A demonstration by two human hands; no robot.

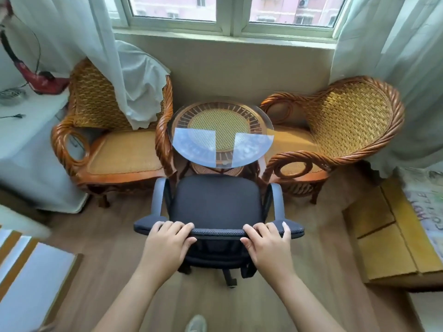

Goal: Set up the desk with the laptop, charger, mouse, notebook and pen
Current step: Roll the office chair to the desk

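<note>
A dark office chair [215, 202] with grey armrests stands in front of me, facing a small round rattan table with a glass top [221, 130]. My left hand [167, 240] grips the top edge of the chair's backrest on the left. On the right end of the same edge, my right hand [266, 240] grips the backrest. No laptop, charger, mouse, notebook or pen shows in view.
Rattan armchairs flank the table: one at the left [112, 140] with a white curtain draped over it, one at the right [340, 130]. A white cabinet [28, 140] with a red lamp is far left. Cardboard boxes [388, 238] sit at the right. Wooden floor lies below.
</note>
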